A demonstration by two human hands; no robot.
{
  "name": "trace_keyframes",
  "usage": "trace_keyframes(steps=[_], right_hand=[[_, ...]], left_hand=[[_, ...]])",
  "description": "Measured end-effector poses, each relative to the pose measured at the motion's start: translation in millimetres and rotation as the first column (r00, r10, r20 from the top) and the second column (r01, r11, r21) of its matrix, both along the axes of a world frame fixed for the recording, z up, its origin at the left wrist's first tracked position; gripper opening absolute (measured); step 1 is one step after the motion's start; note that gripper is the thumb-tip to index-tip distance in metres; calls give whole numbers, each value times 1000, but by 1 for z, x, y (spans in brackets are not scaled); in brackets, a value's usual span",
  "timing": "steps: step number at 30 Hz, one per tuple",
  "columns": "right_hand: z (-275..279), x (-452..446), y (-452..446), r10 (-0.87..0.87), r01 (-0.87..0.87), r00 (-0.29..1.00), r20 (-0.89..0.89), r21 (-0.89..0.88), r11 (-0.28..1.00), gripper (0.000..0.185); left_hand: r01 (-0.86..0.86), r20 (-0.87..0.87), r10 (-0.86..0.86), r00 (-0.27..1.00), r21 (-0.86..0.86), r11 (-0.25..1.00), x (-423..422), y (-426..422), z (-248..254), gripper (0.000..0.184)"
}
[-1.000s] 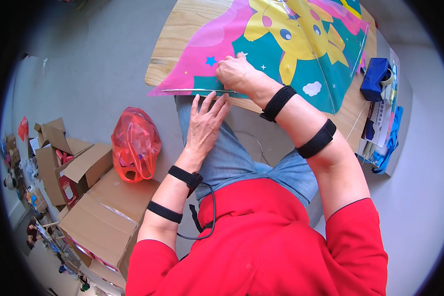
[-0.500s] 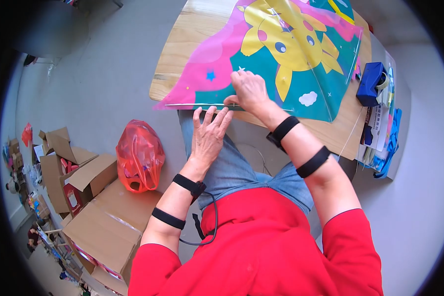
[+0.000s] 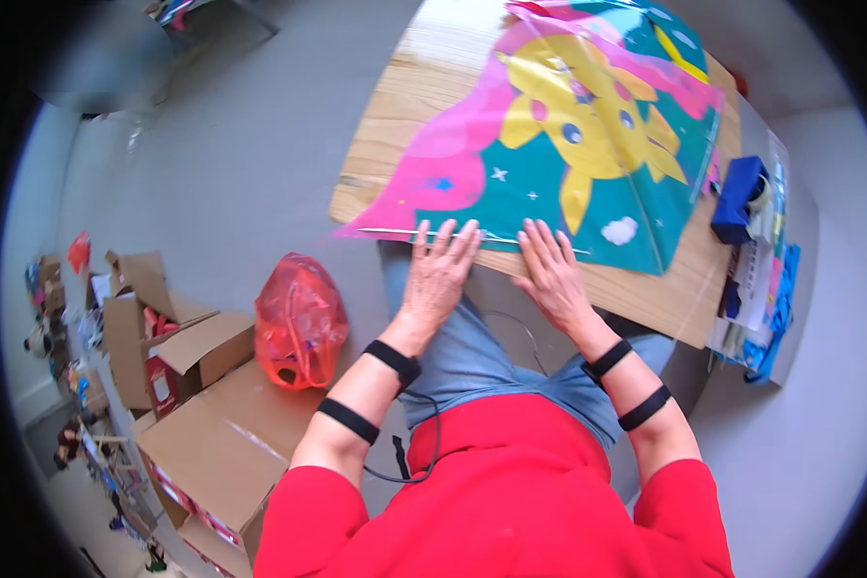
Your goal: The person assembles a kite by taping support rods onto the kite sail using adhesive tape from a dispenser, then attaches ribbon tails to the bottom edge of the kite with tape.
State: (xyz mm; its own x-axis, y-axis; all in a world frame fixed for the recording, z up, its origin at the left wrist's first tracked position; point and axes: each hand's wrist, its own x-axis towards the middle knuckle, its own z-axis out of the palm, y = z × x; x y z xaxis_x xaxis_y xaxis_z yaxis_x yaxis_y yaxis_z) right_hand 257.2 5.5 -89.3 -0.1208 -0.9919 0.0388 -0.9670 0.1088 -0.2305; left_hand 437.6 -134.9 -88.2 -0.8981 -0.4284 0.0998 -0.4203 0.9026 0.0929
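A plastic kite point(image 3: 511, 197) printed with a yellow cartoon character on teal and pink lies across the wooden table point(image 3: 395, 125). Along its near edge runs a thin pale rod point(image 3: 385, 231). My left hand point(image 3: 441, 275) lies flat with its fingers stretched over this edge, touching the rod. To its right, my right hand point(image 3: 554, 275) also rests flat, fingertips on the teal part and the edge. Neither hand grips anything. A crease or second rod crosses the kite lengthwise; which one I cannot tell.
At the table's right side stands a blue tape dispenser point(image 3: 740, 200), with a box of blue and white items point(image 3: 771, 289) beside it. On the left, a red plastic bag point(image 3: 301, 328) sits on a cardboard box point(image 3: 217, 429); an open carton point(image 3: 130, 337) stands behind.
My right hand has come down from above the rod, its bent fingers now flattened on the kite's edge. My left hand stays on the edge. The whole view has shifted slightly.
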Motion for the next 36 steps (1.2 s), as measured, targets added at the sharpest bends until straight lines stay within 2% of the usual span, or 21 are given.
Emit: trace_keyframes(steps=[3, 4, 5, 6, 7, 8, 10, 13, 14, 16, 17, 18, 19, 21, 23, 24, 27, 28, 30, 33, 36], right_hand=[[4, 2, 6, -2, -6, 997, 71, 102, 995, 88], [4, 6, 6, -13, 12, 1000, 18, 69, 998, 94], [4, 9, 8, -20, 18, 999, 29, 93, 996, 94], [3, 10, 7, -31, 27, 999, 34, 111, 993, 94], [2, 10, 7, -46, 40, 998, 40, 135, 990, 95], [-5, 10, 8, -41, 43, 999, -16, 113, 993, 96], [-6, 8, 8, -25, 26, 1000, -5, 104, 994, 96], [-9, 3, 10, 6, -3, 999, -32, 80, 997, 93], [-10, 1, 11, 13, -10, 999, -50, 71, 997, 92], [-10, -1, 15, -3, 2, 1000, 29, 15, 1000, 89], [-8, -4, 16, -25, 26, 998, 61, -15, 1000, 88], [4, -6, 20, -31, 39, 992, 119, -62, 997, 75], [8, -6, 30, -47, 58, 994, 98, -104, 993, 69], [9, -21, 51, -96, 98, 995, 20, -188, 977, 58], [5, -34, 80, -214, 232, 972, 100, -243, 942, 51], [5, -42, 90, -249, 281, 957, 147, -276, 919, 48], [16, -60, 119, -480, 550, 831, 281, -291, 783, 48], [15, -67, 125, -604, 711, 694, 392, -244, 659, 49], [2, -97, 130, -737, 923, 358, 574, -99, 371, 51], [-30, -142, 129, -761, 977, 201, 617, -71, 201, 64], [-2, -160, 108, -853, 979, 27, 521, 161, 129, 65]], left_hand=[[-14, 33, 14, 999, 3, 1000, 1, -2, 4, 56], [-25, 21, 25, 999, -7, 1000, 2, -3, 6, 57], [-32, 6, 32, 999, -12, 999, 4, -3, 9, 59], [-132, 65, 132, 989, -8, 991, 7, -5, 10, 62], [-153, 87, 156, 984, -33, 988, 12, -11, 5, 64], [-177, 115, 181, 977, -50, 983, 24, -14, -2, 65], [-240, 173, 243, 954, -39, 970, 40, -24, -11, 74], [-444, 224, 454, 862, -95, 891, 64, -47, -19, 81], [-474, 197, 474, 858, -51, 879, 72, -51, -19, 82], [-507, 143, 497, 856, 45, 861, 82, -58, -12, 84], [-538, 105, 532, 840, 36, 842, 82, -63, -9, 84], [-556, 72, 552, 830, 40, 830, 80, -65, -4, 85], [-494, 43, 494, 868, -8, 869, 74, -64, 7, 86], [-217, 101, 217, 971, -16, 976, 51, -58, 27, 92], [35, 159, -45, 986, 64, 997, 25, -44, 47, 102], [61, 183, -75, 980, 80, 995, 10, -40, 52, 103], [109, 253, -133, 958, 107, 988, -13, -30, 58, 105], [137, 259, -162, 952, 112, 984, -17, -27, 55, 105], [157, 262, -187, 947, 131, 979, -22, -15, 56, 102], [235, 200, -250, 947, 98, 967, -29, 5, 44, 98], [220, 158, -239, 958, 127, 967, -37, 22, 31, 91]])
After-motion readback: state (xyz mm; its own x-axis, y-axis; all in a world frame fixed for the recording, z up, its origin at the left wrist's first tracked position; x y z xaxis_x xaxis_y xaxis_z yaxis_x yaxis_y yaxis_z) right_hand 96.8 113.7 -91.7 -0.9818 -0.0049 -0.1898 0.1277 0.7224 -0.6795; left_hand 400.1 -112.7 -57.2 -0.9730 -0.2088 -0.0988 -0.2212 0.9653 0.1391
